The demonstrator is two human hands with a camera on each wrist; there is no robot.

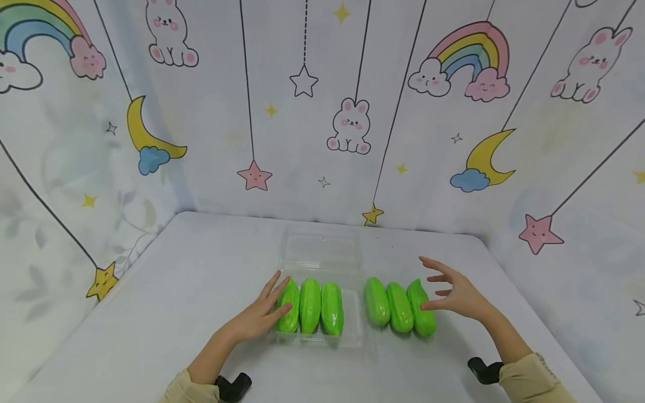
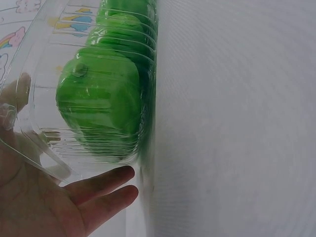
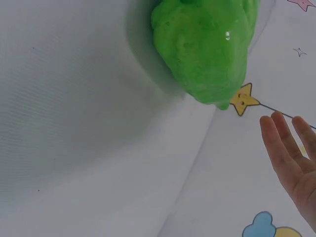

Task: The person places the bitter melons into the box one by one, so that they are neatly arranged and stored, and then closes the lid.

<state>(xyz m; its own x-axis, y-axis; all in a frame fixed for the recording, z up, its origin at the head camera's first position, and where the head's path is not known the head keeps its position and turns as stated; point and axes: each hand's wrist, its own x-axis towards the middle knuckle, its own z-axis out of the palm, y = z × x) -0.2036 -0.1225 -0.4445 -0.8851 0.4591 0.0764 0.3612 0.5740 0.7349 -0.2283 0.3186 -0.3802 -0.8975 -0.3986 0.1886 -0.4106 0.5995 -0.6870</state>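
A clear plastic clamshell box lies with its lid folded back, and three bright green, cucumber-like vegetables stand side by side in it. My left hand is at the box's left side, fingers spread along the wall; in the left wrist view the thumb and fingers straddle the clear rim. Three more of these green vegetables lie in a row on the table right of the box. Over the rightmost one, my right hand is spread, fingers apart and holding nothing.
The white table reaches back to a curtain printed with rabbits, stars, moons and rainbows. A black wrist mount sits at the left wrist and another black mount at the right.
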